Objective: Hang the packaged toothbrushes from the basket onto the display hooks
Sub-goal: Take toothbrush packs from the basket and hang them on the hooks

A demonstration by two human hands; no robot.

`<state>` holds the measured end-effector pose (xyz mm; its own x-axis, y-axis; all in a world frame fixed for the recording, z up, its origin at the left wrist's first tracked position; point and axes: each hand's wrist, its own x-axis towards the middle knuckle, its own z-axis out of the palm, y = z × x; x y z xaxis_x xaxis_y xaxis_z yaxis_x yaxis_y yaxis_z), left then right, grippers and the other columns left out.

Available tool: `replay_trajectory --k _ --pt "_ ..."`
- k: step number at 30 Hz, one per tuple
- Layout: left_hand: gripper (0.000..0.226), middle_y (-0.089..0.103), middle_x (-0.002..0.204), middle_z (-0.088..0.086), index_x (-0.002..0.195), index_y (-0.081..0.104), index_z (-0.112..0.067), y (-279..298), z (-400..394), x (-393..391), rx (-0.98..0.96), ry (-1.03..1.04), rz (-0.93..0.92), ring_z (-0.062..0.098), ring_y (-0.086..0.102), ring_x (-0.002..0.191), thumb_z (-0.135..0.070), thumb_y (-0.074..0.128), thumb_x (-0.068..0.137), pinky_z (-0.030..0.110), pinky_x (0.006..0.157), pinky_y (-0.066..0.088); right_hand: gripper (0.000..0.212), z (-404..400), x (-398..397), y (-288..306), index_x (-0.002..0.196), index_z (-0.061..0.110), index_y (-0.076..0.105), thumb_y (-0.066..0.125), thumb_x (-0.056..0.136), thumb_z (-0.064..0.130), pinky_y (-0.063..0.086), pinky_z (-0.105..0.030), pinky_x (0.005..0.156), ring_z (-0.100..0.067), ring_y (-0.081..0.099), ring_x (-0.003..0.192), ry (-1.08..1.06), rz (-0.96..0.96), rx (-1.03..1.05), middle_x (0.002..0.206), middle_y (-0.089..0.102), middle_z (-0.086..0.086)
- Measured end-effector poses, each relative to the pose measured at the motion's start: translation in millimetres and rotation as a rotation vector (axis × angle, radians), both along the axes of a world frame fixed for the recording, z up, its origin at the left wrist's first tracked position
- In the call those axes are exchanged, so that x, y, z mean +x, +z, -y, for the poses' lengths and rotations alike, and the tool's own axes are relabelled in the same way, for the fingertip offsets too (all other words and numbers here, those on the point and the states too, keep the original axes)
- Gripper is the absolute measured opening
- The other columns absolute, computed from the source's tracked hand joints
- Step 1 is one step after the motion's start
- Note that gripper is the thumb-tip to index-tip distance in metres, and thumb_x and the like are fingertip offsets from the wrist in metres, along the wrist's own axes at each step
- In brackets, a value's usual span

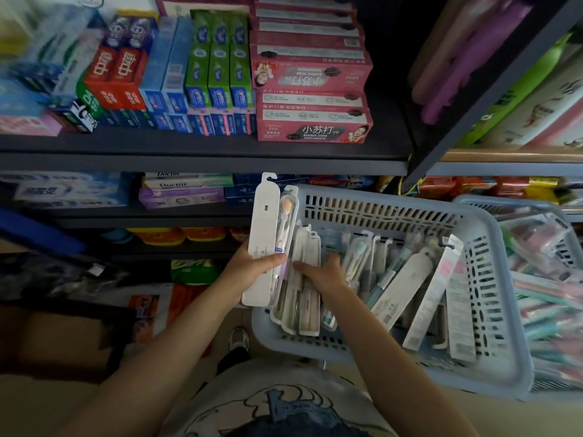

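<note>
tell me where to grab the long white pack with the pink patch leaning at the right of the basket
Pinch the pink-patched pack near its upper end, coming from above. It leans tilted with its top raised clear of the neighbouring packs, close to the basket wall, so the lower end is buried and hard to reach.

The person wears a pale grey short-sleeved T-shirt (284, 402) of soft fabric, printed across the front with a large dark blue-grey cartoon-style graphic outlined in thin dark lines; the design is too blurred to make out. Both forearms are bare from the elbow down, with no watch, bracelet or ring showing on either wrist or on the fingers. Below the shirt hem a dark trouser leg (232, 357) leads to a light grey-and-white sneaker (238, 337) with pale laces.
</note>
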<state>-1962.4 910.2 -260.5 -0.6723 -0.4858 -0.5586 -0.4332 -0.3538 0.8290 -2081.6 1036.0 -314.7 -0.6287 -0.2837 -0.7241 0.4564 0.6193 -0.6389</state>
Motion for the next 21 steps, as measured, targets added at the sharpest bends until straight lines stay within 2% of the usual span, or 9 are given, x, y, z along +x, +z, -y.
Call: replay_trajectory --k 2,5,8,10,11,13,14,18,21 --pt "0.036 0.067 0.099 -0.008 0.115 0.056 -0.03 0.5 -0.2 1.2 0.01 0.008 -0.006 0.012 0.064 0.091 -0.009 0.072 0.09 0.027 0.072 0.051 0.063 -2.1 3.3 -3.3 0.123 0.004 0.063 0.09 0.074 0.033 0.063 -0.05 0.079 -0.031 0.074 0.089 0.004 0.016 -0.046 0.103 0.075 -0.01" --pt "0.043 0.07 0.104 0.0 0.126 0.058 -0.024 0.0 0.3 2.5 0.026 0.004 0.012 0.02 0.067 0.093 -0.012 0.075 0.088 0.04 0.081 0.056 0.047 -6.1 2.7 -1.3 0.112 0.008 0.069 0.087 0.077 0.033 0.063 -0.041 0.076 -0.026 0.075 0.084 0.033 0.035 -0.088 0.099 0.076 -0.01" --pt "0.047 0.07 0.111 0.002 0.13 0.059 -0.022 -1.5 1.2 1.8 0.018 -0.002 0.04 0.022 0.066 0.101 -0.018 0.077 0.087 0.039 0.085 0.054 0.05 -10.1 -2.1 -0.9 0.107 0.011 0.068 0.091 0.07 0.036 0.062 -0.046 0.082 -0.027 0.075 0.088 0.012 0.074 -0.103 0.097 0.077 -0.009" --pt "0.046 0.069 0.109 0.002 0.129 0.06 -0.02 -1.3 0.3 0.6 0.017 0.001 0.043 0.02 0.065 0.099 -0.017 0.077 0.087 0.033 0.078 0.052 0.068 -11.9 -5.2 -0.6 0.113 0.007 0.068 0.092 0.06 0.043 0.062 -0.05 0.081 -0.031 0.075 0.088 -0.029 0.095 -0.125 0.098 0.077 -0.012" --pt "0.045 0.07 0.108 0.002 0.129 0.06 -0.019 -0.7 -0.2 -0.2 0.015 0.003 0.046 0.019 0.065 0.097 -0.017 0.077 0.087 0.031 0.075 0.051 0.075 -12.7 -7.5 -1.5 0.114 0.006 0.067 0.089 0.058 0.048 0.063 -0.047 0.077 -0.031 0.075 0.087 -0.036 0.088 -0.127 0.099 0.076 -0.014" --pt "0.044 0.07 0.106 0.002 0.127 0.061 -0.018 1.3 -0.8 -1.4 0.02 0.005 0.061 0.019 0.065 0.095 -0.017 0.077 0.087 0.031 0.073 0.051 0.067 -14.2 -11.3 6.7 0.116 0.005 0.062 0.081 0.073 0.052 0.058 -0.034 0.062 -0.025 0.07 0.079 -0.032 0.062 -0.135 0.1 0.072 -0.014" --pt "0.044 0.07 0.105 0.003 0.127 0.062 -0.018 2.8 -0.8 -1.6 0.026 0.01 0.068 0.02 0.066 0.095 -0.017 0.078 0.086 0.033 0.075 0.052 0.058 -14.2 -12.1 16.0 0.116 0.005 0.061 0.075 0.083 0.051 0.053 -0.032 0.059 -0.024 0.066 0.076 -0.033 0.061 -0.16 0.096 0.069 -0.013" --pt "0.054 0.076 0.105 0.009 0.122 0.068 -0.017 16.2 -4.4 -4.7 0.073 0.02 0.039 0.031 0.071 0.098 -0.025 0.089 0.073 0.049 0.091 0.057 0.025 -12.4 -17.2 61.5 0.097 0.009 0.06 0.052 0.102 0.032 0.049 -0.038 0.075 -0.028 0.057 0.076 -0.12 0.151 -0.38 0.08 0.06 -0.012" --pt "0.061 0.077 0.106 0.008 0.119 0.069 -0.021 34.6 -11.3 -13.9 0.093 -0.007 -0.044 0.032 0.072 0.101 -0.027 0.092 0.064 0.053 0.094 0.056 0.017 -6.1 -22.3 99.3 0.1 0.009 0.055 0.042 0.101 0.021 0.05 -0.05 0.098 -0.031 0.056 0.09 -0.139 0.205 -0.52 0.086 0.057 -0.012"
